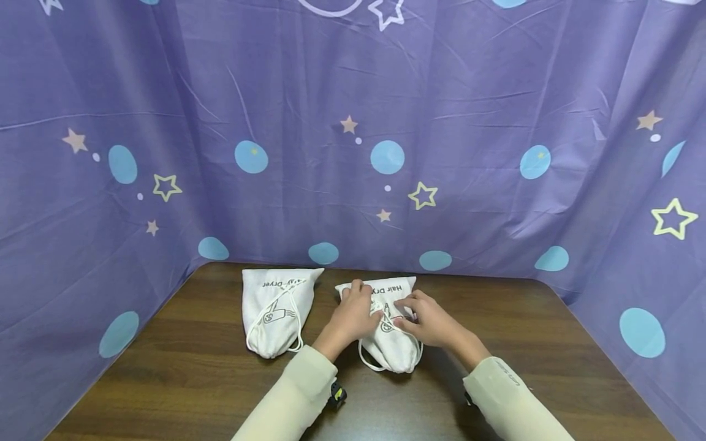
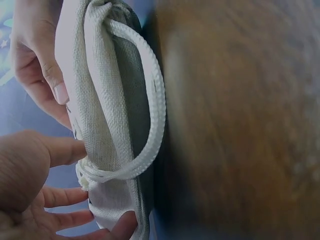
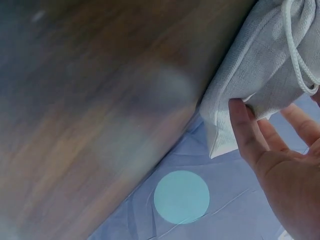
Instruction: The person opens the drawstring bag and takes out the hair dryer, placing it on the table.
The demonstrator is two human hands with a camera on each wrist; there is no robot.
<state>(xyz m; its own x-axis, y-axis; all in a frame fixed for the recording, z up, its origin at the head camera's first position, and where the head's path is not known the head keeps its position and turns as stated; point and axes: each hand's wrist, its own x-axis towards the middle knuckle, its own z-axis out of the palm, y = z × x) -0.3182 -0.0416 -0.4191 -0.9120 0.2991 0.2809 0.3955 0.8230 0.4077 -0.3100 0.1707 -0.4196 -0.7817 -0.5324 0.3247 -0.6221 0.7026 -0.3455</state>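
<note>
Drawstring bag, left hand and right hand touching it, fingers loosely spread

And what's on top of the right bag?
White cord, a drawing and letters: "Hair Dry". The left grip hides any letters after that; the right grip covers some of the drawing.

We see long, pale cream sleeves on both arms, the left sleeve and the right sleeve, each ending in a wide cuff behind the wrist. Small dark slanted lettering runs near the right cuff, too small for us to read. Under the left cuff we spot a black piece with a bright yellow-green mark; below the right, a dark sliver shows. The left hand and right hand are bare.
</note>
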